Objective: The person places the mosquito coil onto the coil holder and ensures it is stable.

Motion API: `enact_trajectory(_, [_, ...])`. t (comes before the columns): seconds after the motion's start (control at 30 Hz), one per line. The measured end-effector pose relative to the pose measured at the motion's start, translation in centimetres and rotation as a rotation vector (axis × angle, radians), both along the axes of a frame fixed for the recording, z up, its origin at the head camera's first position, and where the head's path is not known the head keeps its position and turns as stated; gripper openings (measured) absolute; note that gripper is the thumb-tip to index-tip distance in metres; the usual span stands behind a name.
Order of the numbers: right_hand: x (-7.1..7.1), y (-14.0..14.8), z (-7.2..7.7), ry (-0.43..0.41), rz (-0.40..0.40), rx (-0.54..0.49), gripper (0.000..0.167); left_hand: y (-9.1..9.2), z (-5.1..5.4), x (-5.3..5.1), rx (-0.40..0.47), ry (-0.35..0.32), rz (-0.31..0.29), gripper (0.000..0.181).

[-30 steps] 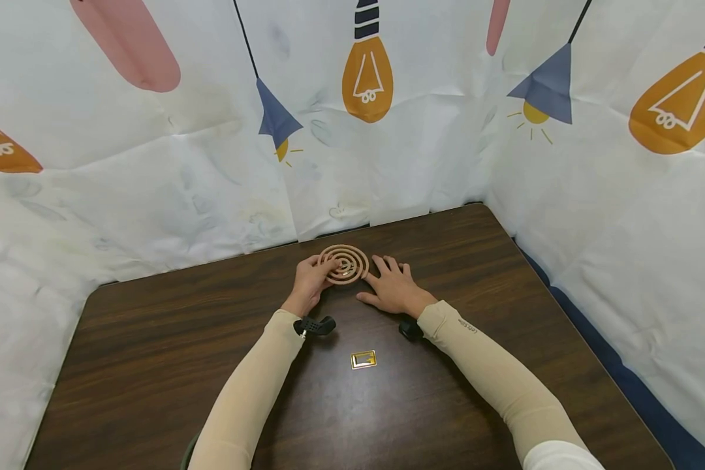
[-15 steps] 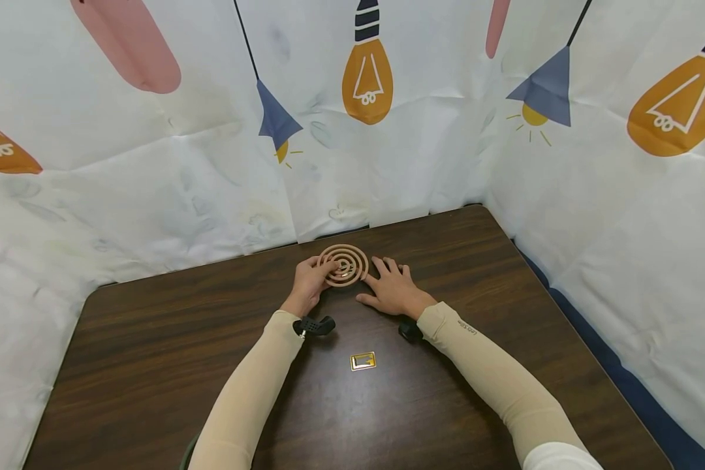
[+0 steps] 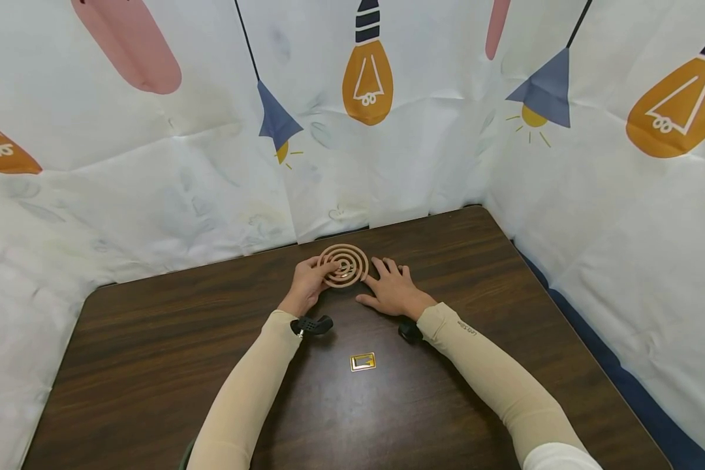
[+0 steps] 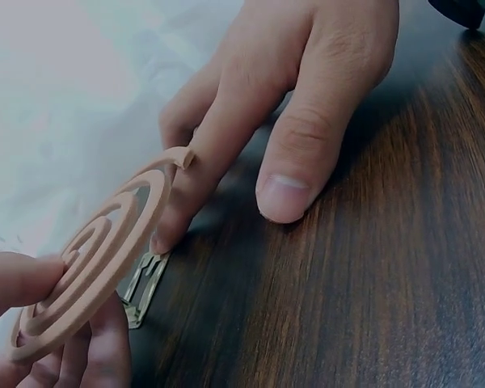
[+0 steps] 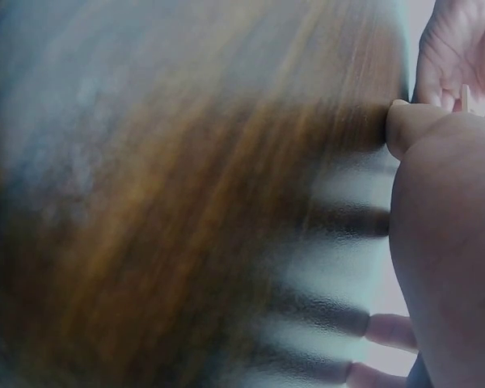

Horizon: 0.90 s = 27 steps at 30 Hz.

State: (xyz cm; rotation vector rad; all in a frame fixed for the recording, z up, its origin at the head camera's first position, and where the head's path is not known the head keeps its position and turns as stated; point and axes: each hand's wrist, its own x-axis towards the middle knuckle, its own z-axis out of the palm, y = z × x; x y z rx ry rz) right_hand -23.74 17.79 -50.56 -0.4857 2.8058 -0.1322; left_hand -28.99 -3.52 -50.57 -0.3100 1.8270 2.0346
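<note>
1. Left wrist view: L grip (image 4: 32, 279) is pinching the coil (image 4: 101, 291), thumb on the upper face nr its centre, other fingers curled underneath.
2. Coil sits tilted, not flat, running out from my L thumb toward my R grip (image 3: 395, 291). Its outer end overlaps my R index finger in view; can't tell if they touch.
3. R grip: fingers spread, no hold on the coil. Index fingertip is at the small metal clip (image 4: 152, 288), thumb tip down by the worktop (image 3: 200, 313).
4. Metal clip lies just past L grip, partly hidden behind the coil; can't tell if the two are joined.
5. 2nd metal piece (image 3: 367, 360), gold-toned, flat on the worktop, my side of both grips, between my forearms (image 3: 255, 385), well apart from either grip.
6. Step in hand, my read: matching coil to clip, L carrying, R prob. steadying. Looks mid-job.
7. Next move, I'd judge: hold the clip still w/ R index, bring coil centre over it w/ L, less tilt. Light pinch pls, thin rings look brittle & could snap.
</note>
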Motion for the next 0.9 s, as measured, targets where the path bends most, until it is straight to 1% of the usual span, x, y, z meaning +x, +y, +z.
enact_trajectory(0.5, [0.09,0.01,0.03,0.003,-0.001,-0.015,0.073,-0.26,-0.09,-0.26,-0.002,-0.012,-0.024,0.048])
enact_trajectory(0.9, [0.07,-0.04,-0.06,-0.003,0.001,-0.008,0.073,-0.31,0.20,-0.24,0.003,-0.003,-0.029,0.049])
